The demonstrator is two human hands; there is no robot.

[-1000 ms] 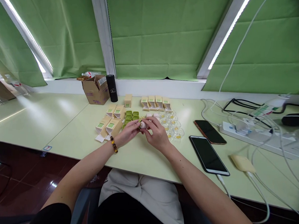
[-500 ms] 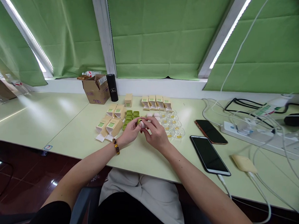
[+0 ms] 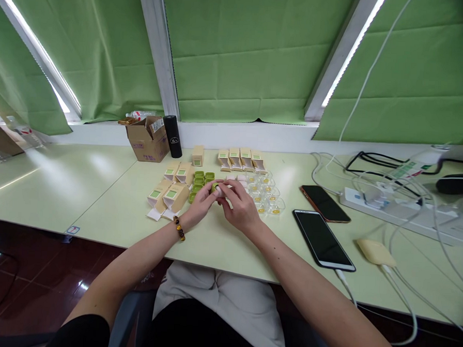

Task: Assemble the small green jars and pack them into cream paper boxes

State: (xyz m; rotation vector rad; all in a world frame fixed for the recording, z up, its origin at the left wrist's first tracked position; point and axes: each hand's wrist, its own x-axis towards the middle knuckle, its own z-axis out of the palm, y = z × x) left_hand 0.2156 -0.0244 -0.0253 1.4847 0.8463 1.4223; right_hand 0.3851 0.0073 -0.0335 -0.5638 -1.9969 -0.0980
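Note:
Between my two hands is a small green cup (image 3: 214,187) with a pale, whitish piece (image 3: 218,191) at it. My left hand (image 3: 201,203) has its fingers closed around the green cup. From the other side, the fingers of my right hand (image 3: 239,207) pinch at the pale piece, and its exact shape is partly hidden by them. Several green cups (image 3: 198,181) stand just left of my hands. On the right are rows of clear plastic cups (image 3: 275,206) with yellow marks inside. Pale pinkish pieces (image 3: 242,178) lie behind my right hand.
Open cream boxes (image 3: 175,195) with green labels stand at left, with more boxes (image 3: 245,158) at the back. A cardboard carton (image 3: 147,140) and black cylinder (image 3: 173,137) are farther back. Two phones (image 3: 323,240), a power strip (image 3: 403,216) and cables occupy the right.
Both hands stay together over the same spot, still closed on the cup and the pale piece. The whole view has shifted slightly.

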